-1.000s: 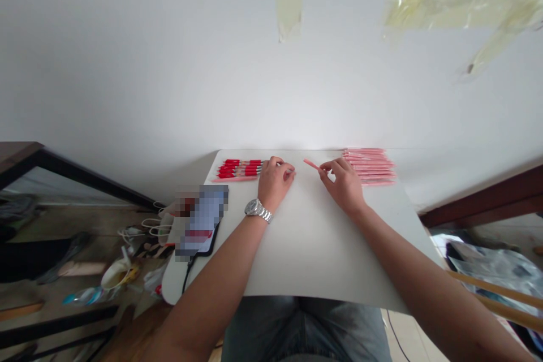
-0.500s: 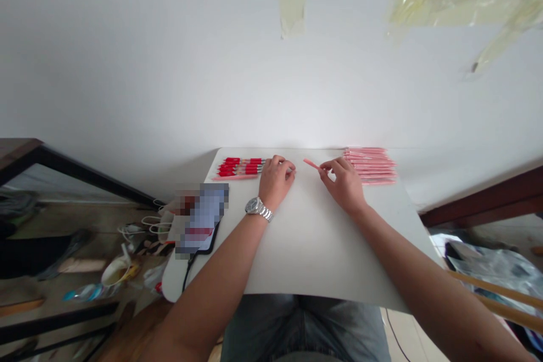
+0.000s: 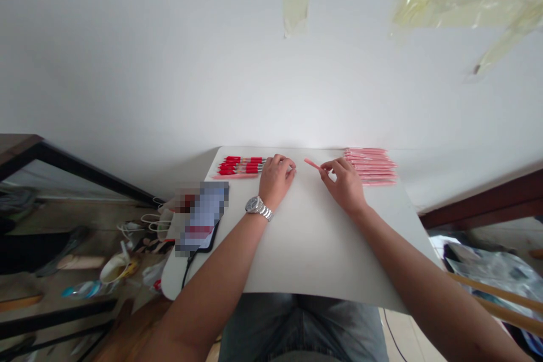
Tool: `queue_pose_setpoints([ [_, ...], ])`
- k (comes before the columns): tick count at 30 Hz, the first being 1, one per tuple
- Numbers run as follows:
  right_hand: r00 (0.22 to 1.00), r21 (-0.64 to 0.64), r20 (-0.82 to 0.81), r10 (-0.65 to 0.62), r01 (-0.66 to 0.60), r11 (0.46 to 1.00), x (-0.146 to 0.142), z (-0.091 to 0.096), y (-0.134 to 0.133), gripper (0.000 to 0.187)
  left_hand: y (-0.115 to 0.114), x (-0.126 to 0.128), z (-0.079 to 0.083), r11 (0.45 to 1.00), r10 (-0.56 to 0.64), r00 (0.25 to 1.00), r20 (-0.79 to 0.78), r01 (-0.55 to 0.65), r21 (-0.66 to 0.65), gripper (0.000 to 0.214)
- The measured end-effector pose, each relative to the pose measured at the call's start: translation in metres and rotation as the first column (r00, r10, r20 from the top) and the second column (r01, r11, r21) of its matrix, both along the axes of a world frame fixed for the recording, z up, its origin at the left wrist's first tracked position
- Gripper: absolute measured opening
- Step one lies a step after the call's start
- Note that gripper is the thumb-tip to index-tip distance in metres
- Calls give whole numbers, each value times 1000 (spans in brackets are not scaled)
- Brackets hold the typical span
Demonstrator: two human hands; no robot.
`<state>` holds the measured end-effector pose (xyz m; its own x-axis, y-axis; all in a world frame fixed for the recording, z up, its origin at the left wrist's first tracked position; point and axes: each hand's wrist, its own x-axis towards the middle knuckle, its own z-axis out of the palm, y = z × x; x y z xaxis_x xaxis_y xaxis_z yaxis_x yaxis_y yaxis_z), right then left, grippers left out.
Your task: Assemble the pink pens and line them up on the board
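My left hand (image 3: 278,174), with a metal-banded watch on its wrist, rests beside several red pens (image 3: 241,165) at the table's far left. Its fingers are curled toward the thumb, and a small pale bit shows there; what it is I cannot make out. Between the thumb and fingertips of my right hand (image 3: 340,177) is a thin pink stick (image 3: 313,164), its free end pointing left. Just behind that hand lies a pile of similar pink sticks (image 3: 373,167). One more pink stick (image 3: 235,176) lies in front of the red pens.
A blurred phone (image 3: 203,218) with a black cable lies at the left edge of the white table (image 3: 305,249). The wall (image 3: 237,56) stands right behind the table. Cluttered on the floor at left are a cup (image 3: 114,268) and a bottle (image 3: 82,289).
Both hands keep nearly the same pose, and the pink stick stays pinched in my right hand. Only the camera view has shifted slightly.
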<state>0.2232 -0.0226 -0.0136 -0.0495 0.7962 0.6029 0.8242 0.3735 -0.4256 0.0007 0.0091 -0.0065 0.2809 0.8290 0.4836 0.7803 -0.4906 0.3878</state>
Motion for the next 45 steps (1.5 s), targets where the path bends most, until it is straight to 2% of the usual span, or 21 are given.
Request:
queue_pose_setpoints([
  [8, 999, -25, -33, 23, -24, 999, 0, 0, 0, 10, 3, 0, -1, 1000, -18, 998, 64, 17, 16, 5],
  [19, 988, -74, -129, 90, -100, 992, 0, -5, 3, 12, 3, 0, 2, 998, -70, 958, 277, 66, 21, 10],
  [26, 983, -81, -143, 111, -123, 989, 0, -5, 3, 13, 6, -1, -1, 996, -70, 905, 420, 83, -14, 12],
  [34, 980, -96, -152, 131, -147, 984, -2, -6, 3, 12, 7, 1, -2, 989, -78, 800, 595, 136, -54, 16],
  [45, 979, -107, -153, 132, -150, 983, -3, -6, 3, 12, 5, 3, -1, 978, -92, 755, 649, 190, -83, 15],
])
